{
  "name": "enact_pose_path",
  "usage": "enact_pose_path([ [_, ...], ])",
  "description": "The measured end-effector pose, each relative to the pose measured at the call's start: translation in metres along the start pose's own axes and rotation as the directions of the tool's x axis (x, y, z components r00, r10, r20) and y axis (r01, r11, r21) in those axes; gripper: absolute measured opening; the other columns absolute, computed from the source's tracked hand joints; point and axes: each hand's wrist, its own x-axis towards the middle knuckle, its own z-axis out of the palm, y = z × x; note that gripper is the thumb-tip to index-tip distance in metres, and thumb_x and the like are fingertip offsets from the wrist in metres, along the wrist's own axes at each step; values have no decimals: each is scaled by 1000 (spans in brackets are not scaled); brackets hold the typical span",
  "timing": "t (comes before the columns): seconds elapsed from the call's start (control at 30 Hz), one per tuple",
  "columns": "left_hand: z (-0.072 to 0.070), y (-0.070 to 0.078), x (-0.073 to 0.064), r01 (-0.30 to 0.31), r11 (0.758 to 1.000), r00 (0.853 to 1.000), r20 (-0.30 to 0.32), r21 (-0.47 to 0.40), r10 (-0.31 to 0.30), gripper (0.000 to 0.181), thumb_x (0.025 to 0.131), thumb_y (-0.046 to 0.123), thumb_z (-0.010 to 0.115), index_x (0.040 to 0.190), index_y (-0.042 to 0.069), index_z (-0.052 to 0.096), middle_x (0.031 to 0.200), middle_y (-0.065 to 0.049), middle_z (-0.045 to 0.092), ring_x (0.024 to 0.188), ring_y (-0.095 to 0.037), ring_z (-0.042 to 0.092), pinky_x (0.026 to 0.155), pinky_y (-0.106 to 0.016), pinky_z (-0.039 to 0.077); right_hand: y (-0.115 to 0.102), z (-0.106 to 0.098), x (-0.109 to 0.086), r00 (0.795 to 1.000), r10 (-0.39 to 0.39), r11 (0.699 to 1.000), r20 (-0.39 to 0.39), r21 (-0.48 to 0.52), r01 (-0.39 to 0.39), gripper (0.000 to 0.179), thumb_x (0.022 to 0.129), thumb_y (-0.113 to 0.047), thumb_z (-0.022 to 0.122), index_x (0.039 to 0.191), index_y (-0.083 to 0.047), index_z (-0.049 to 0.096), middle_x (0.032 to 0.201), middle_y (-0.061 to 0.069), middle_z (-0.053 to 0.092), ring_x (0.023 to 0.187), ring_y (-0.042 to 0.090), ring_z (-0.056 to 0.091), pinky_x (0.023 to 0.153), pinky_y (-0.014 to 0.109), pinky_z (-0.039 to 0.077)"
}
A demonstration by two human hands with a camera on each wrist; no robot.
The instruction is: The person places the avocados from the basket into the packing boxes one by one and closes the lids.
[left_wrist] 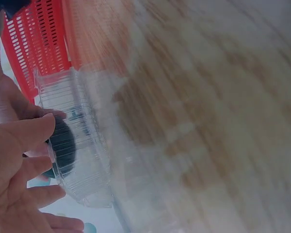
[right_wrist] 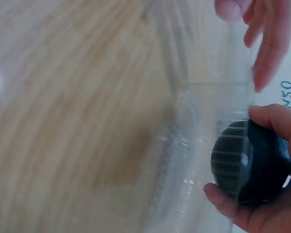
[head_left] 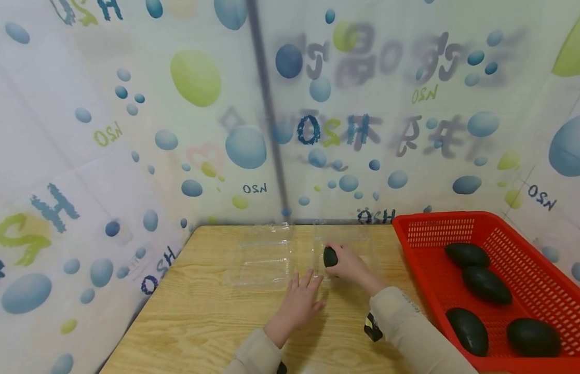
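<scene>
Curtain: printed with bubbles, it hangs behind the counter.
Counter: wood-grained, carrying everything below.
Basket: red, slatted, at the counter's right side, nearer the right arm than the left.
Left box: clear plastic, open, beside the right box; whether the two join I cannot tell.
Right box: also clear, directly under the right hand.
Left hand: fingers straight and spread, gripping nothing, at the near left side of the right box; contact with its wall is unclear.
Right hand: thumb and fingers curled round one avocado, reaching in from the right.
Basket avocados: four; the far pair touch or nearly so, the near pair lie apart, one slanting, one roughly sideways.
Held avocado: dark green, in the right hand, its lower part seen through the right box's wall, its upper part above the rim; fingers hide its long axis. The left hand is just beside it, nearer the viewer and to the left.
</scene>
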Motion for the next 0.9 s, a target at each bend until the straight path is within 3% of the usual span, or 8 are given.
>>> enact_pose_path([
  [0.4,-2,1,1,8,1000,1000,12,13,-8,60,85,36,62,137,14,41,143,-14,35,125,-51,32,99,-56,32,6,21,4,1000,-26,997,14,70,25,60,79,-19,68,133,-7,46,120,26,47,98,36,53,79,51,47],
  [0.9,-3,2,2,7,1000,1000,21,20,-7,66,84,36,65,139,12,36,143,-15,35,124,-50,32,98,-56,34,11,28,8,997,-49,993,58,112,42,53,84,-17,63,132,-4,46,120,29,45,103,39,52,84,53,44],
])
